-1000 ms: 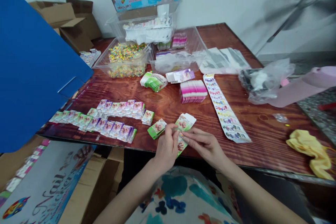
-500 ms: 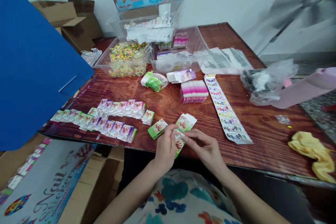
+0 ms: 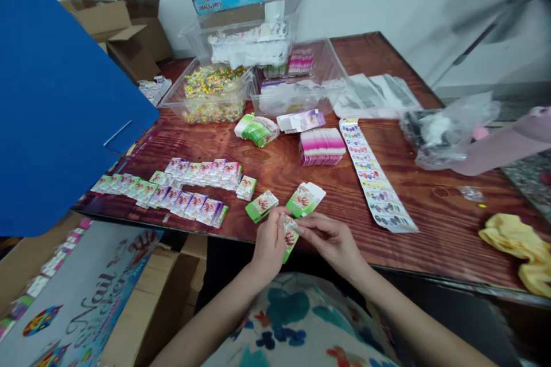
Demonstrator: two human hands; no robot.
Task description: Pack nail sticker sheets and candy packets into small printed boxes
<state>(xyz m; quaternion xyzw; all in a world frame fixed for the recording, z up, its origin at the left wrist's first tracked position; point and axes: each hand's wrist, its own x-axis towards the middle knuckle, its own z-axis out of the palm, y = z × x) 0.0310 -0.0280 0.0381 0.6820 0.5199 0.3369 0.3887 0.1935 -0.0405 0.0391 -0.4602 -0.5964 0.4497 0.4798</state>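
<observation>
Between my two hands is a small green and white box (image 3: 290,239) with a picture of painted nails on it. My left hand (image 3: 270,241) grips its left side. The thumb and fingers of my right hand (image 3: 329,238) pinch its upper right edge. Just beyond my hands lie another green box (image 3: 262,206) and a few flattened green boxes (image 3: 305,199) in a fanned pile. Left of these, rows of small purple and green boxes (image 3: 183,203) overlap along the table's front edge, with one box (image 3: 246,188) at their right end.
Behind stand clear bins, one of colourful candy (image 3: 213,92), and stacks of pink cards (image 3: 322,147) and green cards (image 3: 257,129). A long sticker strip (image 3: 376,180) lies to the right, with a yellow cloth (image 3: 516,246) and pink bottle (image 3: 503,143) further over. A blue panel (image 3: 64,92) blocks the left.
The view has shifted slightly, so the table's contents appear a little further right and higher. Both hands keep their hold on the small box, which sits slightly lower against my fingers.
</observation>
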